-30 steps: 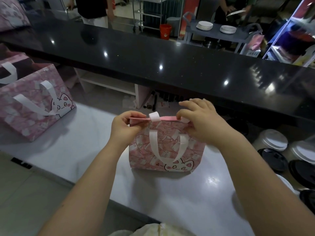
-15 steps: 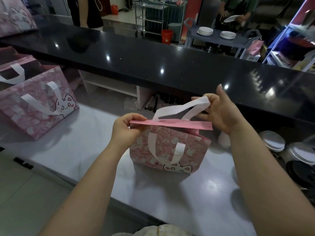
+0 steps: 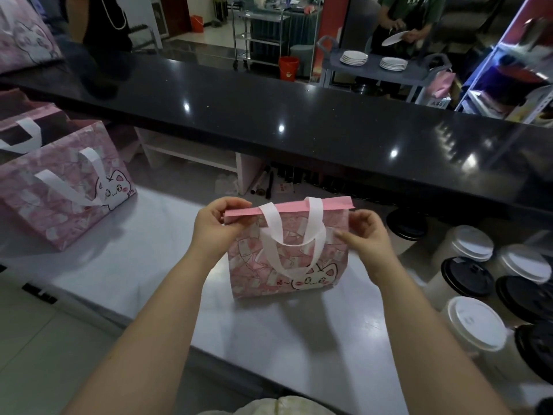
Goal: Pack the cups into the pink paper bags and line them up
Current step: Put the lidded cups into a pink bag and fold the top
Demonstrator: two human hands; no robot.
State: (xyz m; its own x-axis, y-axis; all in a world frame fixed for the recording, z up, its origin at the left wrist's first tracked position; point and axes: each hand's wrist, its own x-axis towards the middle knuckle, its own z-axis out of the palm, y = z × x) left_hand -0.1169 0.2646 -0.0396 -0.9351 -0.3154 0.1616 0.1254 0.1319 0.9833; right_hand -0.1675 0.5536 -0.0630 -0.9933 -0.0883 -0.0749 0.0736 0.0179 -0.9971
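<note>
This looks like the service side of a café or drinks shop attached to a restaurant. A long glossy black stone bar top [image 3: 299, 124] runs above a lower white counter [image 3: 167, 253]. Disposable takeaway cups [image 3: 474, 323] with white and black lids crowd the right side. A pink cat-print paper bag [image 3: 287, 265] with white handles stands on the counter, and a larger one [image 3: 59, 199] is at the left. Beyond the bar, a grey service trolley [image 3: 329, 59] carries stacks of white plates [image 3: 353, 57], a person holds another plate [image 3: 395, 38], and a steel wire rack [image 3: 257, 28] stands near a red plastic bucket [image 3: 288, 68].
</note>
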